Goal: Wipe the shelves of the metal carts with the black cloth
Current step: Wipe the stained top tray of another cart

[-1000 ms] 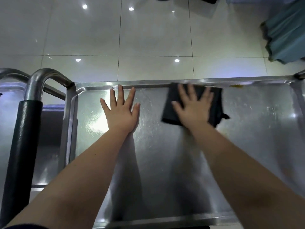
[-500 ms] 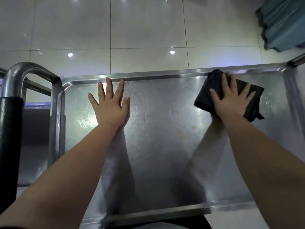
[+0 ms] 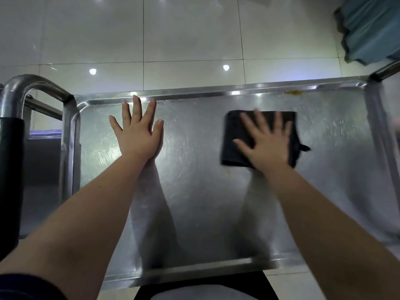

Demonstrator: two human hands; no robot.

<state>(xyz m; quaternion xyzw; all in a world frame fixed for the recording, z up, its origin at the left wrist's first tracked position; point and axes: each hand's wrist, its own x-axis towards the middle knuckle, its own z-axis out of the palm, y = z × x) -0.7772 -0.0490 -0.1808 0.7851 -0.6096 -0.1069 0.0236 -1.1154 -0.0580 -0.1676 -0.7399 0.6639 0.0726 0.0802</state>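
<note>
At the far left stood a black grip (image 3: 9, 180) on the cart's bent steel handle (image 3: 32, 83). Just right of it began the cart's top shelf (image 3: 194, 213), a scratched metal tray with a raised rim. The left hand (image 3: 138, 135) lay palm down on the bare metal near the far left corner, fingers straight and spread, the longest fingertips close to the far rim, grasping nothing.

Further right, on the right half of the shelf, lay the black cloth (image 3: 233, 131), folded into a rough square and set a little back from the far rim. The right hand (image 3: 268, 146) pressed flat on top of it with fingers fanned out and uncurled, slightly blurred; a small tag of the cloth stuck out past the hand on the right side. A yellowish smear (image 3: 293, 92) sat on the far rim beyond the cloth. Glossy pale floor tiles (image 3: 184, 40) lay behind the cart, and some teal fabric (image 3: 372, 29) filled the upper right corner.
</note>
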